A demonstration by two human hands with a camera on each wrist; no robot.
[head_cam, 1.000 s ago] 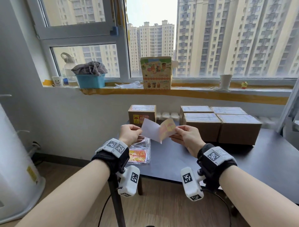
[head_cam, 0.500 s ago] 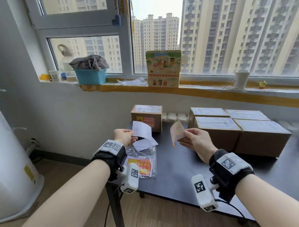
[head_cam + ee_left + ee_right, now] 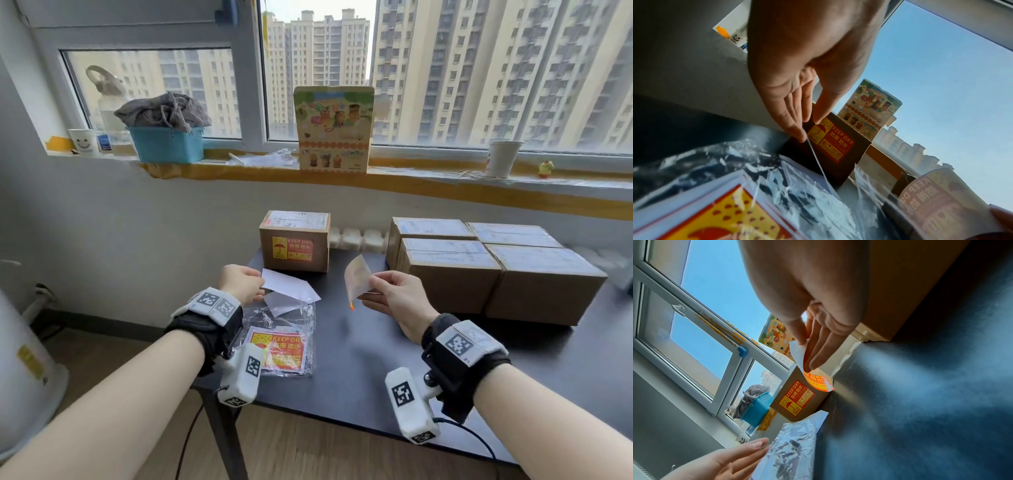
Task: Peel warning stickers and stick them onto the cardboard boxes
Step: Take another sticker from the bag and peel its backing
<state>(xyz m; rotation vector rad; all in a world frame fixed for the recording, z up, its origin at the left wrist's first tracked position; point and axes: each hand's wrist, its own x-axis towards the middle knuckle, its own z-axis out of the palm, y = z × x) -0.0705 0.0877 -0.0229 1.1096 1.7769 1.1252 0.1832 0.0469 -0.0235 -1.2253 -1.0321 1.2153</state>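
Observation:
My right hand [image 3: 394, 298] pinches a peeled "KEEP DRY" sticker [image 3: 358, 281] by its edge, held in the air over the black table [image 3: 359, 359]. In the right wrist view the sticker [image 3: 818, 381] curls below the hand's fingertips [image 3: 807, 368]. My left hand [image 3: 243, 284] pinches the white backing paper [image 3: 289, 286] just above the plastic bag of stickers [image 3: 284, 346]. The left wrist view shows the backing paper [image 3: 816, 155] edge-on. A small cardboard box [image 3: 296, 240] carrying a sticker [image 3: 293, 249] stands behind my hands. Several unlabelled boxes [image 3: 479, 270] are grouped to the right.
The windowsill behind holds a blue basket with a cloth [image 3: 166, 137], a printed carton [image 3: 334, 128], a paper cup [image 3: 501, 159] and a smiley cup [image 3: 82, 142]. A white appliance [image 3: 24, 359] stands on the floor left of the table.
The sticker has come fully off its backing. My hands have moved apart: the left lowered the backing toward the bag, the right carried the sticker rightward.

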